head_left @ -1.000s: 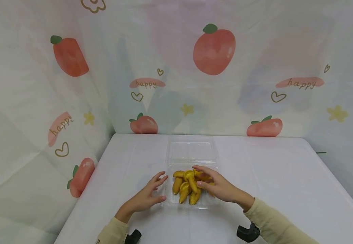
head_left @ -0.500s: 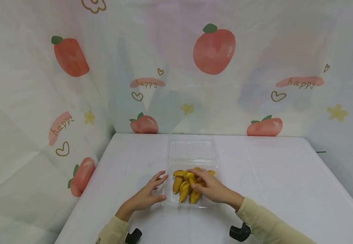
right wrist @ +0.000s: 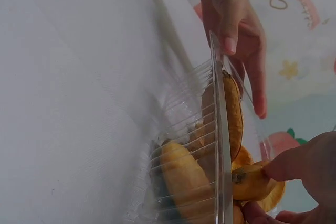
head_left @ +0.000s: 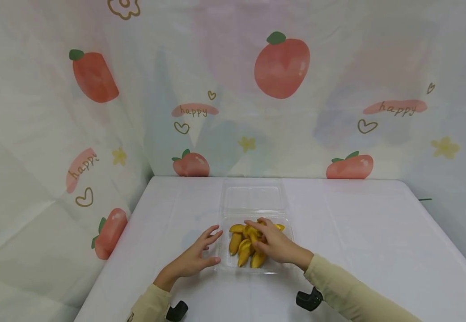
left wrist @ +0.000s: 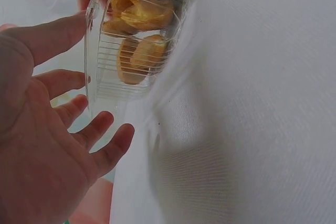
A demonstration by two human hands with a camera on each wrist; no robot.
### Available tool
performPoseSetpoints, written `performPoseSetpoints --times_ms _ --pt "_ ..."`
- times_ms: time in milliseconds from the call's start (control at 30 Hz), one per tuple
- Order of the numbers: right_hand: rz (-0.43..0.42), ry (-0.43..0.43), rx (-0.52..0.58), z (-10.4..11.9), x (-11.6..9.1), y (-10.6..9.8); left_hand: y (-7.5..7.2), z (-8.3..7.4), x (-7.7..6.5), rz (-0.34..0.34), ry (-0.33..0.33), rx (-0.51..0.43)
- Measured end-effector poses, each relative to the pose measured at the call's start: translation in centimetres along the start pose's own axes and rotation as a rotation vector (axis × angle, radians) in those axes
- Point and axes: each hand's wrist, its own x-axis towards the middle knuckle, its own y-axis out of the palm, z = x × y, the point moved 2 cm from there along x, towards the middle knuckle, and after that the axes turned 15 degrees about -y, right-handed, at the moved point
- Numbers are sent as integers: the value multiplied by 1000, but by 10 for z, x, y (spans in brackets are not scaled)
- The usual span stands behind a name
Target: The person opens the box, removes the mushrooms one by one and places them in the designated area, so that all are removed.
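Several yellow-brown mushrooms lie heaped in the base of a clear plastic clamshell box, its lid folded back on the far side. Over the right half of the heap, my right hand pinches one mushroom between thumb and fingers, at the level of the rim. My left hand stays at the box's left side with spread fingers. In the left wrist view, its thumb and index fingertip meet the clear rim. The right hand covers part of the heap.
A white cloth covers the table. Behind it hangs a printed fabric backdrop, which also runs along the sides. Black wrist devices sit below both sleeves.
My right hand has moved left and down onto the mushrooms, and its fingers have closed on one. The left hand and the box have stayed in place.
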Motion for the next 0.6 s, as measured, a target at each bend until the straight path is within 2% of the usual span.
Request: performPoseSetpoints --times_ms 167,300,600 --pt "38 -42 -52 2 4 1 0 -1 -1 3 -1 -4" --pt "54 -36 -68 3 7 1 0 -1 -1 4 -1 -10" --pt "-35 -51 24 0 6 1 -1 -1 0 7 15 5"
